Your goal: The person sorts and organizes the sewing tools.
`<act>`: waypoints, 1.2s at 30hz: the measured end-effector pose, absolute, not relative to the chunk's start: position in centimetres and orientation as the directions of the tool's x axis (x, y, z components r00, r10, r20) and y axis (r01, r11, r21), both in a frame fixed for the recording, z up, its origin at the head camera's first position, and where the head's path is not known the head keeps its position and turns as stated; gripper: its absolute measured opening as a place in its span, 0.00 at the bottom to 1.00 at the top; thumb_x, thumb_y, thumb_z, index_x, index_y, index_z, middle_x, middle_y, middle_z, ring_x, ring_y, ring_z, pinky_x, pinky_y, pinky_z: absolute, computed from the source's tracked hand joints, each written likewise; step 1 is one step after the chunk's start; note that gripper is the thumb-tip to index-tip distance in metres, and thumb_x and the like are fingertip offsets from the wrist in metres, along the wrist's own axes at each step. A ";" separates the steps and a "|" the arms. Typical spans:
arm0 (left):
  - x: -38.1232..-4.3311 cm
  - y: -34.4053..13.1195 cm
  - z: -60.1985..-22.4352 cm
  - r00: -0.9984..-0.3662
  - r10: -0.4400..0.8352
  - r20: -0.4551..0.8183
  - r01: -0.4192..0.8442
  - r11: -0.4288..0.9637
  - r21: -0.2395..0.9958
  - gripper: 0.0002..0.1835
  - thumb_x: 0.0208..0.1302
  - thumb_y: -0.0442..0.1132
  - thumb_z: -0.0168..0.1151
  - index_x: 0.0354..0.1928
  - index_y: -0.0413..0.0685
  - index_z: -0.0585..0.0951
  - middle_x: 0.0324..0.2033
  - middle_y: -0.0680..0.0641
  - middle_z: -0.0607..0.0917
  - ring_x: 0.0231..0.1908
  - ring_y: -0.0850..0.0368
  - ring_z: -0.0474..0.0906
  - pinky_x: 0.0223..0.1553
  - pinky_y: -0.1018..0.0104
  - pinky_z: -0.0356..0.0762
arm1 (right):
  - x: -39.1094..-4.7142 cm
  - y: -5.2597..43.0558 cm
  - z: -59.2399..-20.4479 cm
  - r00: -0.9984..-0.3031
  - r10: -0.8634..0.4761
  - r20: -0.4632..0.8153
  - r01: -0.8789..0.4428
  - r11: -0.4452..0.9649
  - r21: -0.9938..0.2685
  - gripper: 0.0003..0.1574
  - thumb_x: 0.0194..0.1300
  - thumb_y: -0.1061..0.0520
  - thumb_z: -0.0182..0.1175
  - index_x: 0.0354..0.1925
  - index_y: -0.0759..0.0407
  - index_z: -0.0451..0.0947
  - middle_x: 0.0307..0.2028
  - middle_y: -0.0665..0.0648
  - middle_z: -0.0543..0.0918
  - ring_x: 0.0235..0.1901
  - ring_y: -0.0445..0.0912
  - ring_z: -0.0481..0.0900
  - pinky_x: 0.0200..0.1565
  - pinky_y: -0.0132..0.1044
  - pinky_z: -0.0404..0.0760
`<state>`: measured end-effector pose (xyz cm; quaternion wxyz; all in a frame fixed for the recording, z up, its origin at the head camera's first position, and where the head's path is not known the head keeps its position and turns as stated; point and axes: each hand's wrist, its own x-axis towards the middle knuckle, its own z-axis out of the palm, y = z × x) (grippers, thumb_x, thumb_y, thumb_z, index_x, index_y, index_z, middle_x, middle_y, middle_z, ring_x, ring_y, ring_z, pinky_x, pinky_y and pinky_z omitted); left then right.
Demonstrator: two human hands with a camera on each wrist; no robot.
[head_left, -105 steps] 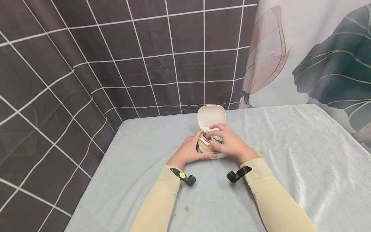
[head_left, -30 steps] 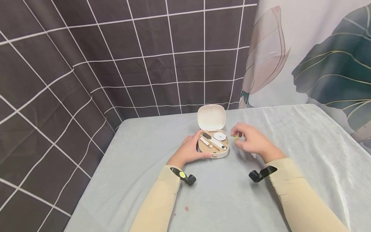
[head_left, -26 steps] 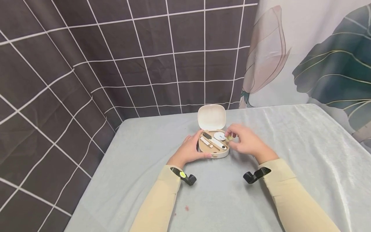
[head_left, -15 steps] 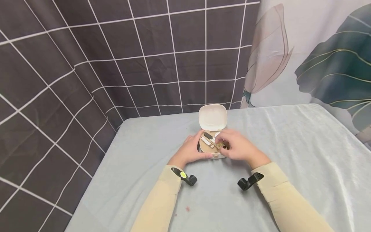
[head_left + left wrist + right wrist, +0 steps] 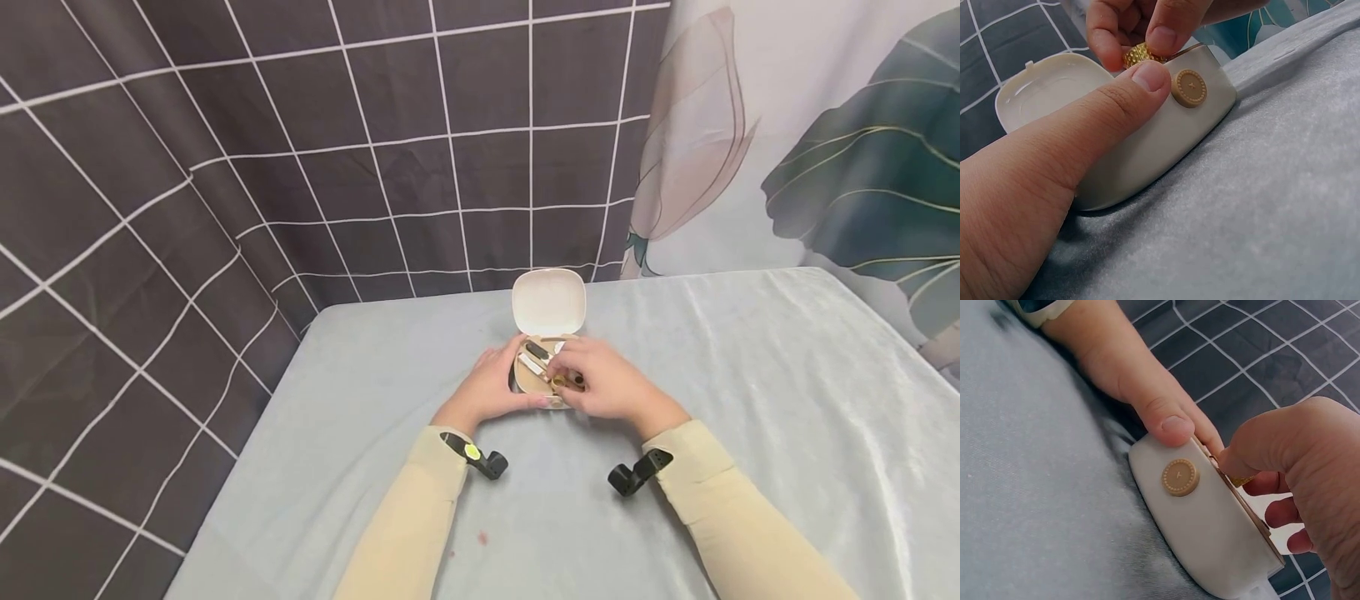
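Note:
A white hinged case with a tan inner tray and a round tan button stands with its lid raised. My left hand steadies its left side, the thumb lying along the front near the button. Between thumb and fingers my right hand pinches a gold dimpled thimble, low over the tray's front part. A white stick with a metal tip and a slim dark-ended tool lie in the tray. A white disc behind them is mostly covered by my right hand.
The case stands on a table with a pale grey-blue cloth, near its back edge. Behind hangs a dark curtain with white grid lines, and at the right a leaf-patterned curtain.
The thimble, earlier on the cloth at the right, is now in my right hand. That hand has come leftward over the tray and down to its front. My left hand has stayed put.

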<state>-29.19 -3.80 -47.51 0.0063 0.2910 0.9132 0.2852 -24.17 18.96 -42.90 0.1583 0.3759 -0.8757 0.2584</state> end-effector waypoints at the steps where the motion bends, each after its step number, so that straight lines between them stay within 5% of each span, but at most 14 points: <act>1: -29.2 -3.8 -47.6 -0.832 0.534 0.150 0.525 0.671 0.523 0.63 0.42 0.78 0.70 0.79 0.68 0.52 0.69 0.56 0.73 0.65 0.56 0.68 0.70 0.60 0.61 | -24.2 19.0 -43.0 -0.666 -0.582 0.468 -0.742 0.584 -0.330 0.12 0.50 0.61 0.70 0.36 0.52 0.84 0.30 0.45 0.78 0.35 0.43 0.72 0.41 0.42 0.74; 12: -29.0 -3.6 -47.3 -0.832 0.541 0.128 0.520 0.678 0.519 0.63 0.44 0.76 0.71 0.79 0.64 0.52 0.71 0.54 0.71 0.68 0.56 0.67 0.75 0.63 0.49 | -24.1 19.2 -43.0 -0.706 -0.576 0.412 -0.705 0.624 -0.337 0.11 0.54 0.58 0.72 0.38 0.50 0.85 0.32 0.44 0.80 0.38 0.44 0.73 0.45 0.45 0.74; 31: -29.0 -3.8 -47.3 -0.838 0.532 0.122 0.510 0.683 0.523 0.64 0.45 0.74 0.72 0.80 0.63 0.52 0.72 0.53 0.70 0.69 0.57 0.65 0.75 0.65 0.48 | -24.1 19.1 -42.8 -0.709 -0.578 0.404 -0.703 0.628 -0.334 0.10 0.53 0.58 0.72 0.36 0.50 0.85 0.33 0.46 0.81 0.40 0.45 0.74 0.50 0.48 0.74; 36: -29.1 -3.7 -47.3 -0.836 0.532 0.134 0.515 0.677 0.526 0.64 0.44 0.75 0.71 0.80 0.64 0.52 0.71 0.54 0.71 0.69 0.57 0.66 0.74 0.63 0.51 | -24.3 20.2 -42.9 -0.691 -0.546 0.474 -0.721 0.568 -0.396 0.11 0.56 0.60 0.69 0.40 0.55 0.83 0.35 0.50 0.81 0.37 0.47 0.75 0.43 0.44 0.75</act>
